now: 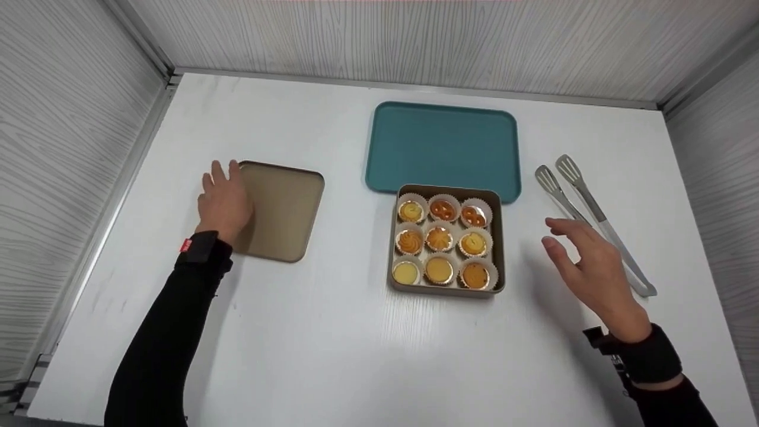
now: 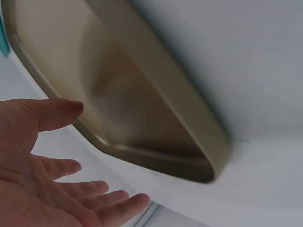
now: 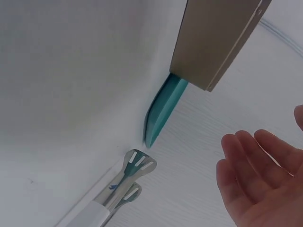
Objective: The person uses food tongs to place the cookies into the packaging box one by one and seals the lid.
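A shallow gold-brown tin lid (image 1: 281, 213) lies hollow side up on the left of the table. My left hand (image 1: 224, 198) is at its left edge, fingers extended and holding nothing. In the left wrist view the lid's raised rim (image 2: 175, 104) shows beyond the thumb. A matching square tin (image 1: 447, 292) holds several small tarts (image 1: 439, 239) in white paper cups. To the right of the tin, my right hand (image 1: 593, 270) hovers with loosely bent fingers and nothing in its grasp. Metal tongs (image 1: 599, 216) lie beyond it, partly hidden by that hand in the head view.
A teal tray (image 1: 442, 148) lies behind the tin, its front edge right at the tin's back wall. Wood-grain panels (image 1: 379, 41) border the white table (image 1: 332, 344) at the back and both sides.
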The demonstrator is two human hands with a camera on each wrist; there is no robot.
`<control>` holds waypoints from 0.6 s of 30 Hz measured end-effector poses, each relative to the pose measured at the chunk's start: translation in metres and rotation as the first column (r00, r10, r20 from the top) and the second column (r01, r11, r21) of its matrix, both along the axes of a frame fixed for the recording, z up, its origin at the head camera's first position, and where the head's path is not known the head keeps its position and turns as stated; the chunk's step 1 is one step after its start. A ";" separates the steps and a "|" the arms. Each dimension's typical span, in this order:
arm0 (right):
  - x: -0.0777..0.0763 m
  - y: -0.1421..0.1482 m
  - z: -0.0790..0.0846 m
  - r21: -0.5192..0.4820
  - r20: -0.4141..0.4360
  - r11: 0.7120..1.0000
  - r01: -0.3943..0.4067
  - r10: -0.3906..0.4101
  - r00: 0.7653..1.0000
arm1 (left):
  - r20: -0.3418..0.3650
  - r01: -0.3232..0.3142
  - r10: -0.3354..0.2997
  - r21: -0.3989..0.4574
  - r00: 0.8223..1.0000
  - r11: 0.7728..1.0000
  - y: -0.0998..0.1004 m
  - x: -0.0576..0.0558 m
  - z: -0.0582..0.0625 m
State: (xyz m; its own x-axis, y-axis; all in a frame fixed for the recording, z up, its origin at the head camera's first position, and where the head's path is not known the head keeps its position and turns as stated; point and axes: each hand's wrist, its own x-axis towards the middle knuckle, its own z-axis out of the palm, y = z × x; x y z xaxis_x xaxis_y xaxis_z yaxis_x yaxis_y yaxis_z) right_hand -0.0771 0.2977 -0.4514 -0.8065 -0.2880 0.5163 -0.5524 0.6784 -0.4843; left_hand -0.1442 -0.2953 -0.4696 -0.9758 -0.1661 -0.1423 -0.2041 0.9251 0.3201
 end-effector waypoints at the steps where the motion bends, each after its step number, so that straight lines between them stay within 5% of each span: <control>1: 0.000 -0.001 0.001 -0.015 -0.002 1.000 -0.003 0.003 1.000 | 0.022 -0.001 0.001 -0.026 1.000 1.000 -0.003 -0.001 -0.002; 9: -0.001 -0.007 0.000 -0.071 -0.013 0.997 -0.034 0.033 0.999 | -0.024 0.014 -0.017 -0.107 1.000 0.994 -0.015 -0.004 -0.010; 18: 0.001 -0.008 -0.003 -0.124 0.052 0.991 -0.048 0.055 0.997 | 0.207 0.024 -0.050 0.129 0.977 0.991 -0.040 -0.011 0.019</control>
State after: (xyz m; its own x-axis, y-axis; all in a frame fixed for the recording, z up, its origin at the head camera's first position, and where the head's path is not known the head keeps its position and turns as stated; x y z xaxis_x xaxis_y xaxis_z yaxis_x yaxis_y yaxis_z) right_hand -0.0765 0.2902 -0.4541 -0.8202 -0.2671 0.5059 -0.5555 0.5832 -0.5927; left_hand -0.1553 -0.3353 -0.4503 -0.9271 -0.0986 -0.3615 -0.2455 0.8887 0.3871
